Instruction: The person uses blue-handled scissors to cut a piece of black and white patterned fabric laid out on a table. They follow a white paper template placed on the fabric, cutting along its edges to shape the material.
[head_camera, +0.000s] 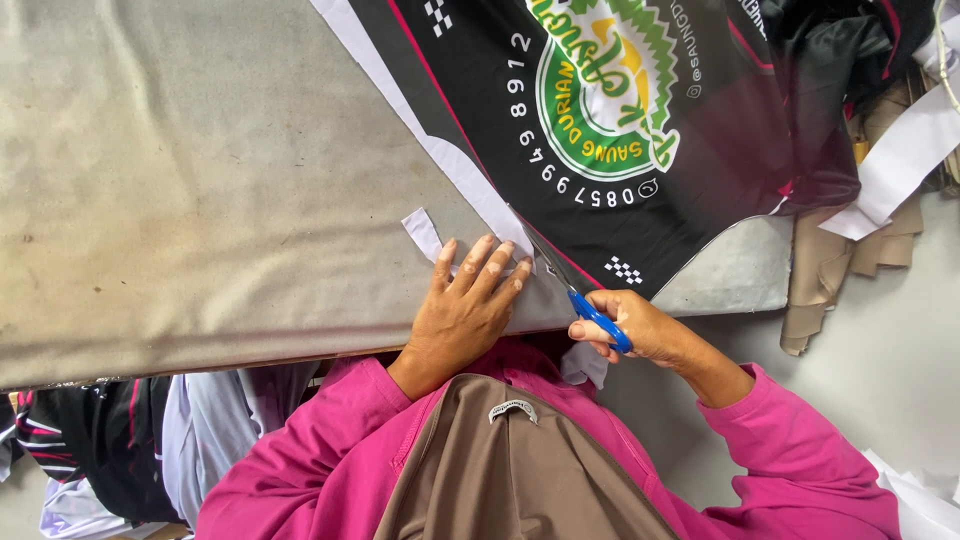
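Blue-handled scissors (590, 305) in right hand (640, 330)

Glossy black printed cloth (700, 150), matt grey table cover (200, 180), blue plastic-handled scissors (600, 320).

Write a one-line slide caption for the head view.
Right hand cuts black printed fabric along its white border with blue-handled scissors; left hand presses it on the grey table.

2 hands, 1 pr blue scissors (600, 318), 1 black printed cloth (640, 150), 1 grey table (200, 180)
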